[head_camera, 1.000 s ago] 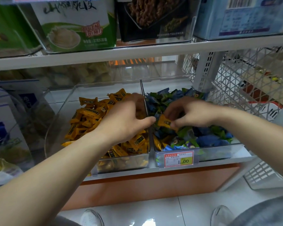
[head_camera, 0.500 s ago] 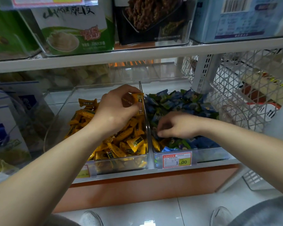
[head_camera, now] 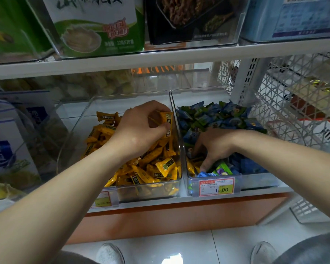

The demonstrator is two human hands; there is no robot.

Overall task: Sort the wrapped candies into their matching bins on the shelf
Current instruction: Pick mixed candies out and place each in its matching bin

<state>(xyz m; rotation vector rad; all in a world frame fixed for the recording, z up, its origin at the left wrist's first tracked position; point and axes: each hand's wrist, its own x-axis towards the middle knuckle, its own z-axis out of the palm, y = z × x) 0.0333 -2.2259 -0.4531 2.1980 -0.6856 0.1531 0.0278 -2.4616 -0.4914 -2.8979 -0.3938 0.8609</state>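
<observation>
Two clear bins stand side by side on the lower shelf. The left bin [head_camera: 80, 119] is full of yellow wrapped candies [head_camera: 160, 166]. The right bin [head_camera: 255, 181] holds blue and green candies [head_camera: 217, 115], with a few yellow ones [head_camera: 190, 167] along its left wall. My left hand [head_camera: 139, 130] hovers over the left bin and pinches one yellow candy [head_camera: 167, 123] between thumb and fingers. My right hand [head_camera: 215, 145] reaches down into the front of the right bin, fingers spread among the candies; I cannot see whether it grips one.
A price tag [head_camera: 215, 186] hangs on the right bin's front and another [head_camera: 103, 201] below the left bin. Boxed snacks [head_camera: 95, 25] fill the shelf above. A white wire basket [head_camera: 297, 103] stands to the right. My shoes [head_camera: 109, 254] are on the tiled floor.
My right hand passed a yellow candy to my left hand, which carried it over the left bin. The right hand then dropped to the front of the right bin.
</observation>
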